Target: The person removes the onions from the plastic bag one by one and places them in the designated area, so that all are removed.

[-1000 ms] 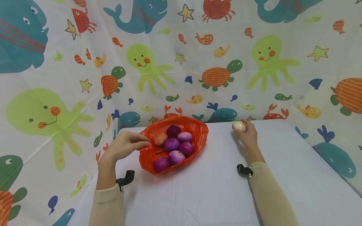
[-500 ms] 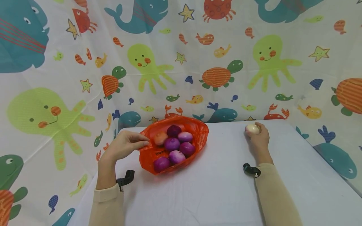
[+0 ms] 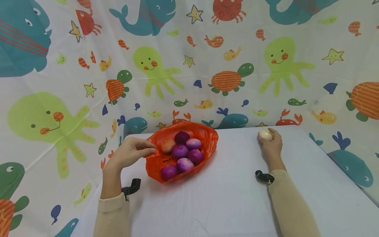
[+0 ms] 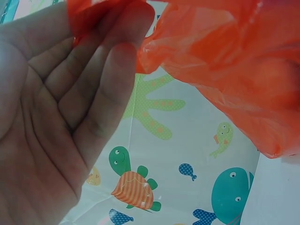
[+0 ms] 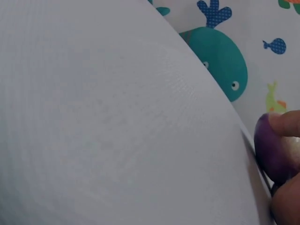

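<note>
One pale onion (image 3: 265, 134) sits out at the far right of the white surface (image 3: 225, 197), well apart from the rest, with the right hand (image 3: 270, 144) keeping its grip curled round it. Seven onions (image 3: 183, 152) remain in the orange bag (image 3: 210, 141), so most of the work looks undone. The left hand (image 3: 128, 153) pinches the bag's near rim, holding it open
</note>
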The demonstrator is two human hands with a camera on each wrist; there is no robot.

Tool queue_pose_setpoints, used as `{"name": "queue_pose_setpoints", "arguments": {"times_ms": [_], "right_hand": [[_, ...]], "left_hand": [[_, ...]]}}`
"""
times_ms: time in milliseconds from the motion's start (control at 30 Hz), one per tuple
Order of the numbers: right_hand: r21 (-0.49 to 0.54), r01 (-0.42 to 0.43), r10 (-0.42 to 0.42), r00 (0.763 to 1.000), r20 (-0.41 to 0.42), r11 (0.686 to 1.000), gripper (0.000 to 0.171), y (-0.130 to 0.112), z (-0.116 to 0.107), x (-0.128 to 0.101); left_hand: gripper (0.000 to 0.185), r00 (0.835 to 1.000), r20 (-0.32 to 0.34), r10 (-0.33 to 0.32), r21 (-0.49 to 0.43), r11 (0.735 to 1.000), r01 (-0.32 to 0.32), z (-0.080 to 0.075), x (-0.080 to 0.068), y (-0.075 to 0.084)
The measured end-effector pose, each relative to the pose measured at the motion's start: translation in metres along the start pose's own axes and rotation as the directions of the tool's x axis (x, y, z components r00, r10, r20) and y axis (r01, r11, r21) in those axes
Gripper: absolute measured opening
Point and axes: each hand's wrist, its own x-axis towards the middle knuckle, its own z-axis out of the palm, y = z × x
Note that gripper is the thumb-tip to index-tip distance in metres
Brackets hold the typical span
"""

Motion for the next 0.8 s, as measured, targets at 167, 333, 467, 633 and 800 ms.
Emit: {"name": "queue_pose_setpoints", "arguments": {"times_ms": [167,333,467,633,800], "right_hand": [[0.037,-0.018,0.020,0.999,-0.045,0.999,0.070,0.004,-0.002,0.004],[0.062,-0.033,0.042,0.989,-0.143,0.997,0.070,0.009,-0.004,0.009],[0.064,-0.054,0.066,0.979,-0.194,0.996,0.070,0.010,-0.005,0.011],[0.066,-0.076,0.089,0.972,-0.216,0.995,0.071,0.008,-0.006,0.010],[0.071,-0.076,0.091,0.965,-0.246,0.995,0.071,0.009,-0.007,0.010]], "left_hand": [[0.020,1.000,0.005,-0.001,0.003,1.000,0.001,0.000,0.000,-0.002],[0.021,1.000,0.003,-0.003,0.006,1.000,0.003,0.000,0.001,-0.001],[0.020,1.000,0.003,-0.010,0.007,1.000,0.010,-0.001,0.001,-0.001],[0.020,1.000,0.001,-0.021,-0.001,1.000,0.021,-0.001,0.001,-0.001],[0.019,0.999,0.007,-0.033,-0.013,0.999,0.033,-0.001,0.001,-0.001]]}}
